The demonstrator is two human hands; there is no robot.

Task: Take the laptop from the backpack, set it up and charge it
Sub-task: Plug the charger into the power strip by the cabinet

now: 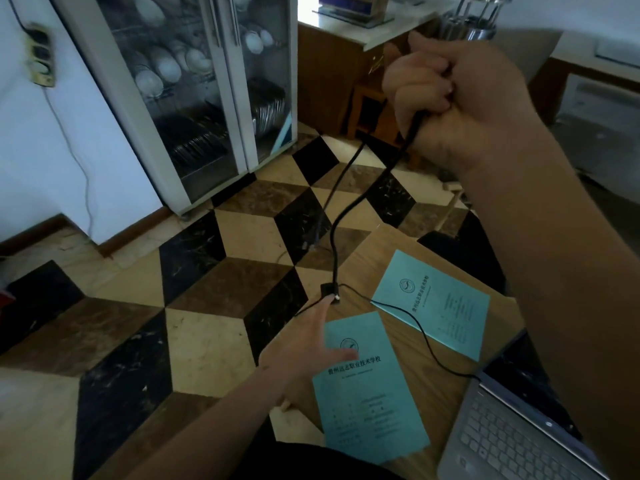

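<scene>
Where print can be read at all, it is on the two teal booklets on my wooden counter (pixel 408 348): the near booklet (pixel 367 386) carries a round emblem above a line of Chinese characters, the smaller rows beneath too blurred to make out; the far booklet (pixel 433 303) bears the same emblem with its text running sideways, also too small to read. Left grip (pixel 298 355): fingers straight and spread, palm low over the counter's left edge and the near booklet's corner, forefinger stretched out so its tip touches the small black power adapter (pixel 329 289) sitting at the counter's far corner. Right grip (pixel 446 88): raised high, fingers curled tight into a fist around the thick black power cord (pixel 346 216), which drops in a curve from the fist down to the adapter. Thin cable (pixel 412 323): leaves the adapter, crosses the counter between the booklets and meets the left side of the laptop (pixel 519 438). Laptop: open, silver keyboard deck and dark screen, at the counter's near right corner, well apart from the left grip and below my right forearm. Beyond: cube-patterned tiled floor (pixel 207 306), glass-doored cabinet (pixel 194 98) of dishes, wall socket strip (pixel 41 53) at upper left.
</scene>
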